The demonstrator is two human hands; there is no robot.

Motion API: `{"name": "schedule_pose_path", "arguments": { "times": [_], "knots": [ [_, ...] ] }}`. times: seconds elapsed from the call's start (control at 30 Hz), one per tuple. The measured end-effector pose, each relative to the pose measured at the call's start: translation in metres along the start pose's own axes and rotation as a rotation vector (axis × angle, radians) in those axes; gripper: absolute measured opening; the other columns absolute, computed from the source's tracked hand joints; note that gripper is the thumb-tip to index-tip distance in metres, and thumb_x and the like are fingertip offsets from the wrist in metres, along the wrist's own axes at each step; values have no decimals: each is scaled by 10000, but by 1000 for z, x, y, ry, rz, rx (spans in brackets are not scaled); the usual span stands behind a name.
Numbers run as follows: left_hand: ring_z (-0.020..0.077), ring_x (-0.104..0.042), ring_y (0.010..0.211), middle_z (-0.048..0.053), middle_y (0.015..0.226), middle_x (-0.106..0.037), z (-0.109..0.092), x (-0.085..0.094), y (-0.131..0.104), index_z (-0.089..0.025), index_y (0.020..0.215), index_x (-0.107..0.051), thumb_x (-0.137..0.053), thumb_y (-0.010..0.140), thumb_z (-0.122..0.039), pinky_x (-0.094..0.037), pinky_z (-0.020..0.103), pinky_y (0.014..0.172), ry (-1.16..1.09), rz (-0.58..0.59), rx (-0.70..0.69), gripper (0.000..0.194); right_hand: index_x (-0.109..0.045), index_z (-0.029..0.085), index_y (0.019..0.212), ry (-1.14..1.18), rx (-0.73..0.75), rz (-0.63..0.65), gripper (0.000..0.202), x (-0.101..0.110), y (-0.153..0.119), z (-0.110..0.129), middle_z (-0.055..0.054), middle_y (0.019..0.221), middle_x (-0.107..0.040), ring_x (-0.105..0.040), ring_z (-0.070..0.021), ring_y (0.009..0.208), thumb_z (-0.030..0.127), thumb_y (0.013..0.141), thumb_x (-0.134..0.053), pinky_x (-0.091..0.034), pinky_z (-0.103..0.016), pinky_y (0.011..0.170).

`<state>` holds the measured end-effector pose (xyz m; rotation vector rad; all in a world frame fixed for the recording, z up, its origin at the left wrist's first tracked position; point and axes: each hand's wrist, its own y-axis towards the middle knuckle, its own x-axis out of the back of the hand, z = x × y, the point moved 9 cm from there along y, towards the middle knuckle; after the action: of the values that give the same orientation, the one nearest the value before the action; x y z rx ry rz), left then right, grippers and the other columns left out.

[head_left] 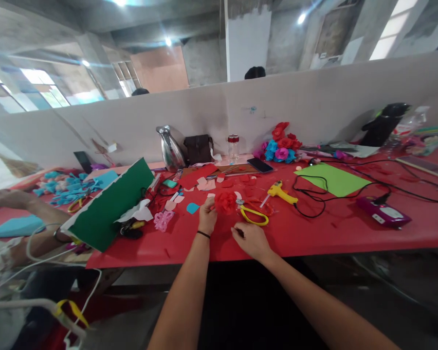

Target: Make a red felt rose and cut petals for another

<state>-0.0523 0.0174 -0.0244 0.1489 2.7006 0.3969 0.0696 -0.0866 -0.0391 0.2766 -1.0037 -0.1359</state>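
Observation:
A red paper flower point(225, 201) with ruffled petals is at the middle of the work area. My left hand point(207, 217) is closed at the flower's left side, its fingers pinched on the edge. My right hand point(253, 239) is low over the red table cover, its fingers curled in; whatever it may hold is hidden. Just beyond it lie scissors with yellow handles point(254, 217), their blades pointing toward the flower. To their right is a yellow glue gun point(282, 193) with a glue stick. Cut pink petals point(206, 183) and a blue petal point(193, 208) lie left of the flower.
A green board point(113, 204) stands tilted on the left, with a co-worker's arm point(25, 204) beyond it. Behind are a steel jug point(171, 148), a glass jar point(233, 148), a phone point(260, 165) and a paper bouquet point(282, 146). Black cords run to a purple power strip point(383, 213).

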Motion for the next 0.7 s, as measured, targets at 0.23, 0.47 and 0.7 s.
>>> {"name": "schedule_pose_path", "arguments": {
  "times": [0.23, 0.47, 0.7],
  "knots": [
    [101, -550, 649, -3, 643, -643, 8, -4, -7, -167, 585, -657, -735, 525, -39, -453, 189, 627, -87, -42, 103, 161, -580, 197, 676, 25, 3, -5, 236, 4, -1, 3, -4, 667, -662, -549, -119, 585, 251, 881, -477, -244, -247, 540],
    [25, -478, 466, -22, 615, -577, 22, -28, -16, -140, 694, -596, -702, 702, -137, -359, 108, 426, -346, -97, 363, 106, -572, 193, 647, 37, 14, -15, 190, 3, -2, 8, -13, 644, -656, -545, -128, 577, 178, 822, -499, -252, -247, 534],
    [0, -442, 416, -12, 580, -515, 32, -20, -22, -94, 723, -579, -440, 882, -29, -317, 51, 358, -513, -120, 627, 221, -635, 190, 796, 253, -79, -352, 301, 49, 1, -44, -36, 697, -663, -573, -164, 615, 364, 897, -411, -418, -257, 599]
  ]
}}
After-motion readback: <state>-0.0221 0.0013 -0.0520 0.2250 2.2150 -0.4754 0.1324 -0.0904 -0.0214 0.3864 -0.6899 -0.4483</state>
